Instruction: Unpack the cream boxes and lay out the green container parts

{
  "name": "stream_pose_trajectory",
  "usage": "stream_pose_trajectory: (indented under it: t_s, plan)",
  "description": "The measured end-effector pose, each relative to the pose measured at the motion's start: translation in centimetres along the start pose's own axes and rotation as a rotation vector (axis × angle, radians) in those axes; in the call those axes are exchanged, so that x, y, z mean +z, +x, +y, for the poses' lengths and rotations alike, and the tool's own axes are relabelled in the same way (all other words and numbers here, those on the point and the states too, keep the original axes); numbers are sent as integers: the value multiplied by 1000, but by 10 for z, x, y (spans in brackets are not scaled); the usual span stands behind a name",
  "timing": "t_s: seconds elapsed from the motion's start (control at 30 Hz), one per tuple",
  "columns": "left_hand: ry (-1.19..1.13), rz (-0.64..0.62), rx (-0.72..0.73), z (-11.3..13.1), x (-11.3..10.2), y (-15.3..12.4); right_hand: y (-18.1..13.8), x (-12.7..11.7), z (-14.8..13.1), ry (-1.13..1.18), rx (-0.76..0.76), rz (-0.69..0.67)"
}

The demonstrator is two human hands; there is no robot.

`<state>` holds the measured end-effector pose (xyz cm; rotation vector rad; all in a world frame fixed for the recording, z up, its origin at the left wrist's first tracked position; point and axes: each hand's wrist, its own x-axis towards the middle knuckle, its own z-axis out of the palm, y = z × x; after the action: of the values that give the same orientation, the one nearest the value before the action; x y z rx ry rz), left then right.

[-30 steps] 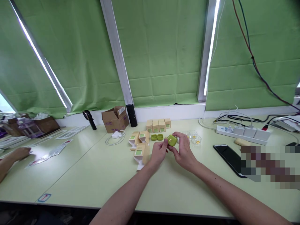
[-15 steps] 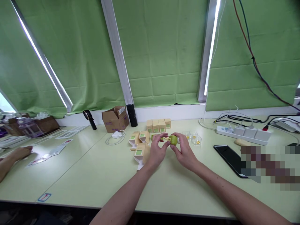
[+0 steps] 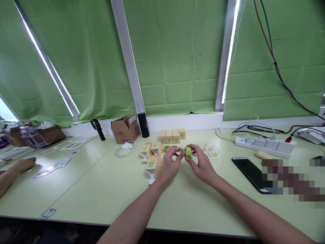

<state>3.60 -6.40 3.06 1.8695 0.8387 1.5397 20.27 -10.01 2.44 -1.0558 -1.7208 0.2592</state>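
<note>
Right hand [image 3: 202, 166]: thumb and fingers grasping small green case [image 3: 188, 152], held above table, just right of frame centre, low. Left hand [image 3: 170, 166]: fingertips pinched on pale loop [image 3: 182, 151] at case's left side. Behind left fingers, another green piece [image 3: 166, 148], partly hidden. Just left, three opened kraft boxes [image 3: 153, 160]; beyond hands, row of small cartons [image 3: 169, 137]. Right of right hand, clear containers [image 3: 214, 152]. Lower right, black phone [image 3: 250, 173]; right edge, white power strip [image 3: 264, 147]. Far left, another person's hand [image 3: 24, 165].
</note>
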Motion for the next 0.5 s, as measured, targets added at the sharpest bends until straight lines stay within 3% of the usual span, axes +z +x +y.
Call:
stream_pose_trajectory:
  t_s: [0.5]
  plan:
    - [1,-10,53,5,-4,0,1,-3,0,9,-38,-39]
